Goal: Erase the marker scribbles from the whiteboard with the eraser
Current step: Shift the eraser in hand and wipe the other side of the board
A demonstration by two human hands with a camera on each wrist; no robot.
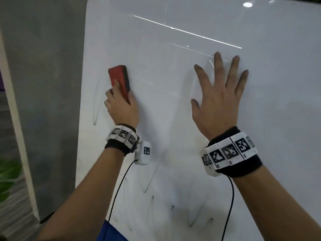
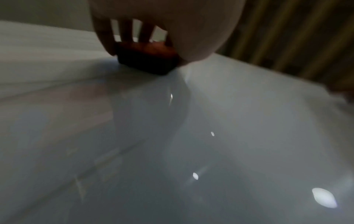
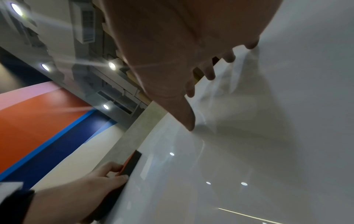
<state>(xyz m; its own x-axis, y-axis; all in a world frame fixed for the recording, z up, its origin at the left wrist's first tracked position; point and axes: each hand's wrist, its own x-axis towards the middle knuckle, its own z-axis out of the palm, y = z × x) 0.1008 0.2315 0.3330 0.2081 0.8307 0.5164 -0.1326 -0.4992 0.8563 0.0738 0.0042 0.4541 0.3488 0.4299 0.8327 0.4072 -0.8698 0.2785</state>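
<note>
A white whiteboard (image 1: 173,110) fills the head view. My left hand (image 1: 121,105) grips a red eraser with a black pad (image 1: 119,79), pressed flat against the board near its left edge. The left wrist view shows the eraser (image 2: 147,59) under my curled fingers. My right hand (image 1: 218,94) lies flat on the board with fingers spread, to the right of the eraser. In the right wrist view the right hand (image 3: 191,63) touches the board with its fingertips, and the eraser (image 3: 132,163) shows lower left. Faint dark scribbles (image 1: 97,101) run left of the eraser; further scribbles (image 1: 194,216) lie low on the board.
A grey wall (image 1: 43,84) borders the board's left edge. A green plant (image 1: 8,178) shows at far left. Cables (image 1: 118,188) hang from both wrist bands. Ceiling lights reflect as bright streaks (image 1: 187,33) on the upper board.
</note>
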